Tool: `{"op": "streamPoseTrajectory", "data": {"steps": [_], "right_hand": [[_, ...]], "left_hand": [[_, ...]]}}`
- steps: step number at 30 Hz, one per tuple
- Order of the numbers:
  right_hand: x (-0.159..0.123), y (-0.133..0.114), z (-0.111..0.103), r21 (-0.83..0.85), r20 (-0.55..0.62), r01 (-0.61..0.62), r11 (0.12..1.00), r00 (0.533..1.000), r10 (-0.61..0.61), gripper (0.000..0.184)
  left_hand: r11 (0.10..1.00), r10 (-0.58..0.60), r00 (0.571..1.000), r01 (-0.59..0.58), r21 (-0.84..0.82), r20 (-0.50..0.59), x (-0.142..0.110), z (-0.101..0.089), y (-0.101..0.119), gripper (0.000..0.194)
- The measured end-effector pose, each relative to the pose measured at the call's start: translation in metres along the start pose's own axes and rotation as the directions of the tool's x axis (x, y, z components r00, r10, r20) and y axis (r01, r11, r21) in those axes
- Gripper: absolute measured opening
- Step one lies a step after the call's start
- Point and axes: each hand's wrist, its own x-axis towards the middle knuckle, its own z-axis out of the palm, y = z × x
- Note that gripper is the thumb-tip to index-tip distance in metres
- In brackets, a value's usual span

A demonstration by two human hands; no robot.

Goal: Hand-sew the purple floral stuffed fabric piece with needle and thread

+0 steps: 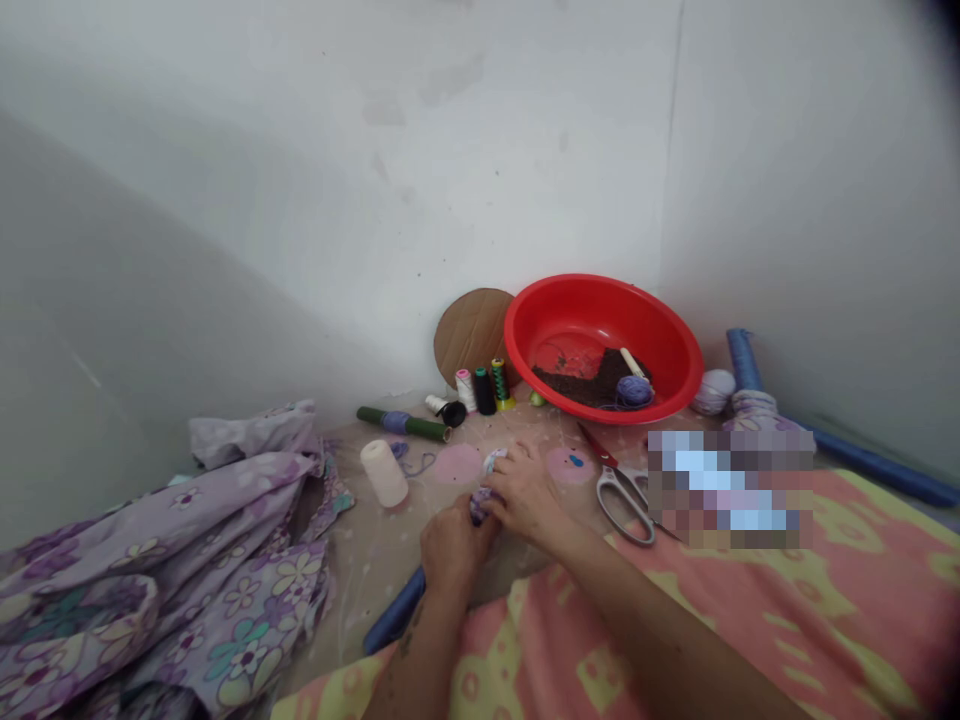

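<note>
My left hand (452, 540) is closed around a blue tube (395, 612), whose lower end sticks out past the wrist. A bunched strip of purple patterned cloth (482, 507) shows between my two hands, seemingly wrapped on the tube. My right hand (527, 492) grips the cloth from above with bent fingers. A pale bit of the same bundle (495, 460) peeks out beyond its fingertips. Left of the hands stands a tilted cone of cream thread (384, 474), beside loose purple yarn (412, 462). Grey-handled scissors (626, 505) lie to the right.
Behind are thread spools (484, 390), a green tube (405, 424), a cardboard disc (472, 335) and a red basin (604, 410) holding purple yarn. Flowered cloth (247, 610) is heaped at left. A pink-yellow blanket (555, 640) covers the front. At right lies another cloth-wrapped blue tube (742, 360).
</note>
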Motion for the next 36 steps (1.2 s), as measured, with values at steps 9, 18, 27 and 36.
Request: {"op": "streamPoseTrajectory", "data": {"steps": [9,18,27,36], "right_hand": [[-0.003,0.021,-0.006,0.075,-0.386,-0.417,0.906,0.825,0.412,0.021],[-0.008,0.037,-0.011,0.12,-0.431,-0.494,0.861,0.755,0.494,0.026],[-0.001,0.001,-0.006,0.018,-0.045,-0.049,0.999,0.998,0.05,0.013],[-0.001,0.011,0.006,0.077,-0.18,-0.249,0.965,0.949,0.259,0.017]], "left_hand": [[1.0,0.004,1.0,-0.003,0.002,-0.008,0.0,0.003,-0.002,0.053],[1.0,-0.004,1.0,0.004,0.005,-0.019,0.001,0.003,-0.001,0.053],[1.0,-0.009,1.0,0.009,0.017,-0.006,-0.001,-0.001,0.002,0.048],[1.0,0.003,1.0,-0.003,-0.007,-0.013,-0.001,0.001,0.0,0.056]]}}
